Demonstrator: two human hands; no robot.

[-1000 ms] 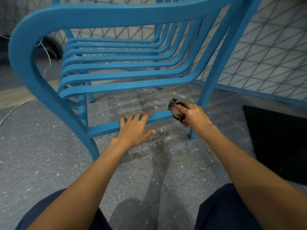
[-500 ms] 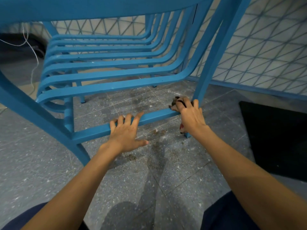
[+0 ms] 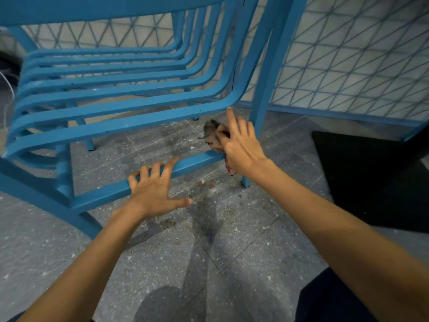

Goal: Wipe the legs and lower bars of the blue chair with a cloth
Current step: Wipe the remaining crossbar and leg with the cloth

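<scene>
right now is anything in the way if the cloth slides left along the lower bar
Yes. The left hand rests on the lower bar partway along, fingers over it. The cloth, gripped by the right hand, is at the bar's right end beside the leg; the stretch between the two hands is bare.
</scene>
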